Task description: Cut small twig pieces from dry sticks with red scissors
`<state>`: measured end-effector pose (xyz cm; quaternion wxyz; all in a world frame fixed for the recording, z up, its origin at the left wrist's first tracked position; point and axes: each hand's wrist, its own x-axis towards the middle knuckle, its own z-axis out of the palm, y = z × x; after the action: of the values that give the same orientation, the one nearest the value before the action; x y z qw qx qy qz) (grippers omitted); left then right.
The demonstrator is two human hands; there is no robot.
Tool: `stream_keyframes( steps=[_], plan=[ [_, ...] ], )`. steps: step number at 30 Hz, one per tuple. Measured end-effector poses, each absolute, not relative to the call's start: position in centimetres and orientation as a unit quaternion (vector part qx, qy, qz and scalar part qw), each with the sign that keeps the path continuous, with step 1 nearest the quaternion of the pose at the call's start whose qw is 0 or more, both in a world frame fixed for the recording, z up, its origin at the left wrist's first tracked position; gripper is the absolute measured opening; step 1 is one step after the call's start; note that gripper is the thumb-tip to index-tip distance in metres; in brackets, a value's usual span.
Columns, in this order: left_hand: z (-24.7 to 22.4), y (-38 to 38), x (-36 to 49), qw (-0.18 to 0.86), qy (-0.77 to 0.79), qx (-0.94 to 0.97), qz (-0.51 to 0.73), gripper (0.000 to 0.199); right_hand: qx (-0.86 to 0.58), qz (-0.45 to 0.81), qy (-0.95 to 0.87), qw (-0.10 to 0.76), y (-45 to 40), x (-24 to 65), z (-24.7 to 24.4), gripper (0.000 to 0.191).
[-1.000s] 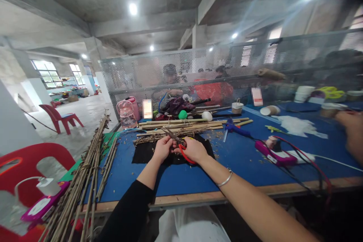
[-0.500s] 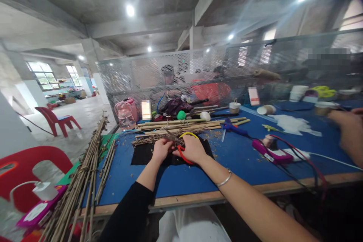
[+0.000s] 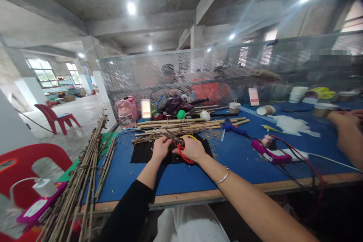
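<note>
My right hand is closed round a pair of scissors with red and yellow handles. Their blades point away to the upper left, just over my left hand. That hand is closed in a pinch near the blades; what sits between its fingertips is too small to make out. Both hands are above a black cloth on the blue tabletop. Dry brown twigs lie along the cloth's far edge, partly hidden behind my hands. Beyond them several pale bamboo-like sticks lie crosswise.
A bundle of long dry stalks leans over the table's left end beside shorter sticks. A blue glue gun and a purple power strip with cables lie to the right. A co-worker's hand reaches in at far right.
My left fingertips have drawn slightly away from the right hand. The scissors stay in my right hand, almost in the same place.
</note>
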<state>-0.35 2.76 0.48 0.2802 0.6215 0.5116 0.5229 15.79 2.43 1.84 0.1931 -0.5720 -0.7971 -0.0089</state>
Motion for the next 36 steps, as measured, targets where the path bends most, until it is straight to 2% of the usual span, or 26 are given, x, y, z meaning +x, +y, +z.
stream_keyframes(
  steps=[5,12,17,19,24,26,36],
  plan=[
    [0.4,2.7,-0.4,0.270,0.524,0.619,0.519,0.019,-0.589,0.019,-0.789,0.175,2.1,15.6,2.4,0.057],
    [0.2,2.7,-0.6,0.193,0.560,0.644,0.485,0.020,-0.588,0.014,-0.789,0.178,2.2,15.6,2.1,0.056],
    [0.6,2.4,-0.5,0.192,0.571,0.634,0.486,0.018,-0.588,0.015,-0.789,0.176,2.3,15.6,1.9,0.053],
    [0.7,2.3,-0.3,0.227,0.567,0.617,0.496,0.017,-0.588,0.019,-0.789,0.178,2.4,15.6,1.8,0.052],
    [0.6,2.7,0.4,0.445,0.525,0.477,0.546,0.014,-0.588,0.022,-0.786,0.191,2.5,15.7,1.8,0.052],
    [0.4,3.0,0.5,0.488,0.502,0.440,0.562,0.012,-0.583,0.024,-0.790,0.190,2.5,15.7,1.8,0.051],
    [0.7,2.6,0.4,0.463,0.510,0.449,0.568,0.015,-0.563,-0.026,-0.798,0.213,2.6,16.0,1.5,0.054]
  ],
)
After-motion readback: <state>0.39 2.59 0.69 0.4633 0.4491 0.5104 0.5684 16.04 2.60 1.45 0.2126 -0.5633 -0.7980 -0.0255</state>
